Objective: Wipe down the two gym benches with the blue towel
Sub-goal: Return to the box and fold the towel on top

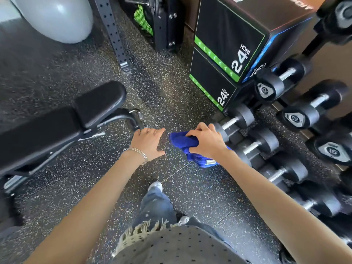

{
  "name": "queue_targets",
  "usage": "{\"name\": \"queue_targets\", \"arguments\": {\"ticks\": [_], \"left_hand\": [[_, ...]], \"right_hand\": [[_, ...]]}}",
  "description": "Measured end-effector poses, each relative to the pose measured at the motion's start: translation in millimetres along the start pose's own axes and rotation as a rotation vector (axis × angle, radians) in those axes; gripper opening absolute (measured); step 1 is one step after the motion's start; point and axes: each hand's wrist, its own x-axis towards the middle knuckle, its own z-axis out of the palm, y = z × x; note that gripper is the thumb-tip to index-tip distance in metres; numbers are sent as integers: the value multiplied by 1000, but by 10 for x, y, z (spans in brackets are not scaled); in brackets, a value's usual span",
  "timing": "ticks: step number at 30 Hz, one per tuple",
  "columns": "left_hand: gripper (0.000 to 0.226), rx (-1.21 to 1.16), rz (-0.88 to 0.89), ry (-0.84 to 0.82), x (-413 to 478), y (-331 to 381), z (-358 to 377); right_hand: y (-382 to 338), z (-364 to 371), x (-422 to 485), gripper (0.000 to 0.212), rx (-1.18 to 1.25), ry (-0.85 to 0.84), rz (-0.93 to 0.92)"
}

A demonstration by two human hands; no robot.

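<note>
A black padded gym bench [49, 128] on a grey metal frame fills the left of the view, its seat pad end pointing toward the middle. My right hand [206, 141] grips a bunched blue towel [185, 144] in the air over the floor, to the right of the bench's end. My left hand [149, 142] is held flat with fingers spread, empty, just right of the bench's front handle [136, 116] and apart from it. Only one bench is in view.
A rack of black dumbbells [282, 119] runs down the right side, close to my right arm. Stacked black plyo boxes [228, 54] stand ahead on the right. A grey exercise ball [57, 18] and a rack upright [112, 33] are at the far left. Speckled rubber floor [158, 88] lies between.
</note>
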Motion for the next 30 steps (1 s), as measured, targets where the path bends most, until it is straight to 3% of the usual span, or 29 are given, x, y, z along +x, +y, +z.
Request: {"name": "queue_targets", "arguments": {"ticks": [13, 22, 30], "left_hand": [[84, 46, 53, -11, 861, -1242, -437], [83, 42, 97, -38, 1558, -1337, -541], [79, 107, 132, -45, 2567, -1278, -906]], "right_hand": [[-561, -395, 1251, 40, 34, 35, 41], [-386, -556, 1898, 41, 44, -11, 62], [188, -958, 2738, 42, 49, -17, 87]]}}
